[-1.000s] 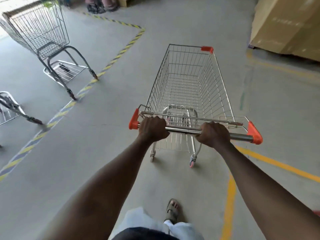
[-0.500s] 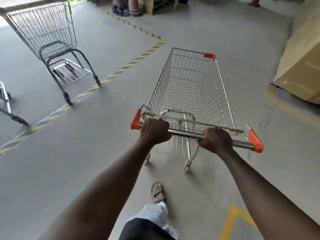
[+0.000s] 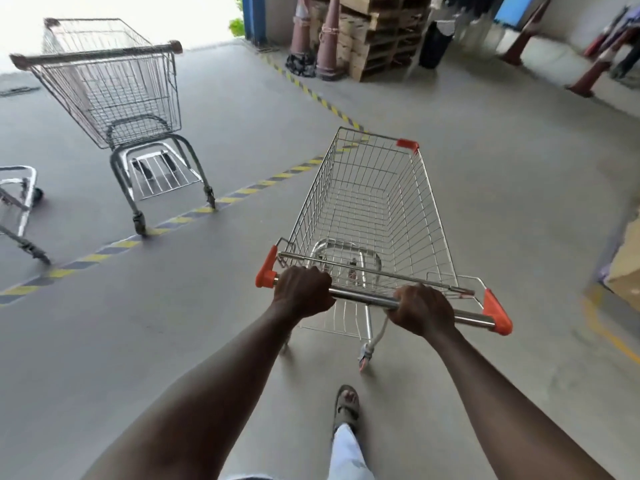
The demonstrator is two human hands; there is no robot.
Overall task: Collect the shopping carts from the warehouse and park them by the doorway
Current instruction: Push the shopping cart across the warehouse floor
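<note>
Left hand: the left hand [image 3: 302,292] was wrapped tight round the steel handle bar [image 3: 363,297], just inside the orange end cap [image 3: 266,271] on that side.
Right hand: the right hand [image 3: 423,310] was clenched on the same bar, nearer the other orange cap [image 3: 497,311]; both arms reached out straight.
Cart in hand: the wire shopping cart [image 3: 370,216] stood on the grey concrete floor [image 3: 173,323] right in front of the person, basket bare, nose pointing away and a touch to the right.
Cart detail: one orange corner guard [image 3: 407,145] sat on the far right rim, and a rear castor [image 3: 365,355] showed under the handle.
Floor marking: a yellow-and-black striped line [image 3: 194,213] ran across the floor to the left of the cart, then bent away towards the back.
Parked cart: a second cart [image 3: 114,95] stood well apart to the left, upright, its near wheels right on the striped line, bright daylight behind it.
Third cart: only a bit of frame [image 3: 20,202] poked in at the left edge.
Back wall: stacked wooden pallets [image 3: 377,32] and traffic cones [image 3: 327,39] stood just beside each other.
Underfoot: a sandalled foot [image 3: 346,405] stepped forward behind the cart.
</note>
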